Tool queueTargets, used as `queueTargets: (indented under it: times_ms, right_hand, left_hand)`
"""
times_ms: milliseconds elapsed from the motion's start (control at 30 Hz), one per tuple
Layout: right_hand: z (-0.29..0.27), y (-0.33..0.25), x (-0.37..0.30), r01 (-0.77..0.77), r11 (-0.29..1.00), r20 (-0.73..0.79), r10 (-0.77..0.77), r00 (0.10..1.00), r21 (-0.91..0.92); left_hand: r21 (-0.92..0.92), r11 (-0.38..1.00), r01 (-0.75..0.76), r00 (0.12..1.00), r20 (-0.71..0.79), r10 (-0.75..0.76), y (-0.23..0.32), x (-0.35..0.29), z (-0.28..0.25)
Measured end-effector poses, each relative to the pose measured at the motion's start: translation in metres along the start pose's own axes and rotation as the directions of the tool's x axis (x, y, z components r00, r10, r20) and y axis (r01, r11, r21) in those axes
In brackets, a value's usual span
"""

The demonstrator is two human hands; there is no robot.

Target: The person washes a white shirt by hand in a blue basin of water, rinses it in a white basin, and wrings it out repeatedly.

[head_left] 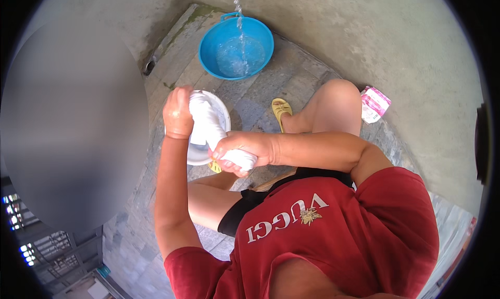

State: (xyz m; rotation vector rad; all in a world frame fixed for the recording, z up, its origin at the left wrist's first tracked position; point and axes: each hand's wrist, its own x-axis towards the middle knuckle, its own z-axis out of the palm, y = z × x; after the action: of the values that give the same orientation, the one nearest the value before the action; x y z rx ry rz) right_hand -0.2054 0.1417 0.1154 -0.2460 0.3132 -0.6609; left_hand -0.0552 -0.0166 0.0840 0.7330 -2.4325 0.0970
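A white cloth [206, 116], rolled into a thick twist, stretches between my two hands. My left hand [178, 113] is closed around its upper left end. Lower down and to the right, my right hand [249, 149] grips the other part, and a bunched end sticks out past the fingers. Underneath the cloth stands a white basin [225, 117], partly covered by it and by my hands. What lies in the basin is mostly hidden.
Water streams from above into a blue basin [206, 60] by the wall. A pink and white package [375, 104] leans near the wall on the right. Yellow slippers [281, 107] are on my feet on the tiled floor [136, 205]. A blurred grey shape [73, 127] covers the left side.
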Motion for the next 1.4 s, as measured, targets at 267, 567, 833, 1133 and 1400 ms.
queueTargets:
  times_ms: [267,567,833,1133,1400]
  right_hand:
    - [-0.024,0.013,0.021,0.179,0.902,0.001,-0.195,0.981,0.394]
    - [0.0,0.005,0.023,0.369,0.852,-0.355,-0.236,0.904,0.372]
    - [0.014,0.001,0.016,0.364,0.898,-0.518,-0.196,0.833,0.246]
    - [-0.033,0.014,0.029,0.234,0.931,-0.225,-0.173,0.959,0.28]
    - [-0.06,-0.025,-0.017,-0.098,0.995,-0.25,0.093,0.964,-0.008]
  left_hand:
    - [-0.568,0.495,0.657,0.545,-0.094,-0.833,0.099,-0.031,0.057]
    - [-0.866,-0.036,0.499,0.276,0.198,-0.941,0.121,-0.051,0.065]
    - [-0.886,-0.429,0.173,0.24,0.461,-0.854,0.123,-0.059,0.057]
    - [-0.789,-0.54,0.293,0.262,0.61,-0.748,0.118,-0.052,0.058]
    - [-0.183,0.838,0.513,0.782,0.502,-0.369,0.08,-0.048,0.038]
